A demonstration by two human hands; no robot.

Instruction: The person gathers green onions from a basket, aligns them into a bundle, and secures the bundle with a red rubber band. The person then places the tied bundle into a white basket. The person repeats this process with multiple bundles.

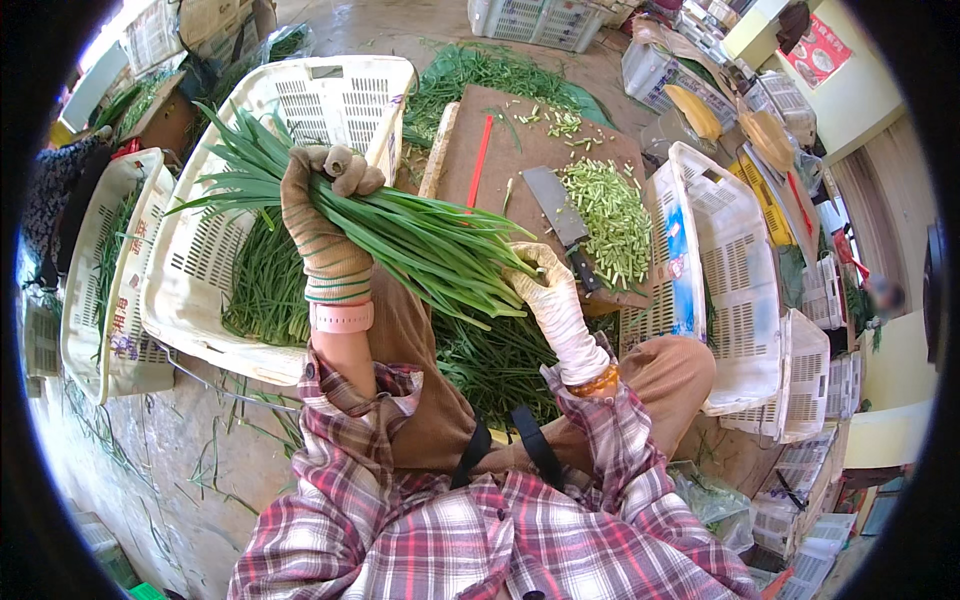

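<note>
A bunch of long flat green leaves, apparently garlic chives (420, 232), slants above my lap, its stem ends at the right. My left hand (330, 180), in a tan knit glove with green stripes, is wrapped around the leafy part. At the stem ends, my right hand (544, 281) in a whitish glove pinches the stalks between thumb and fingers. Just beyond that hand a cleaver (555, 206) with a black handle lies on a brown board (495, 150). Short cut stem pieces (611, 225) are heaped beside its blade. A red strip (481, 161) runs along the board.
To my left, a white plastic crate (187, 300) holds more chives, with another crate (112, 315) farther left. A white crate (739, 300) stands by my right knee. More greens (487, 79) lie behind the board, and others (491, 367) between my legs.
</note>
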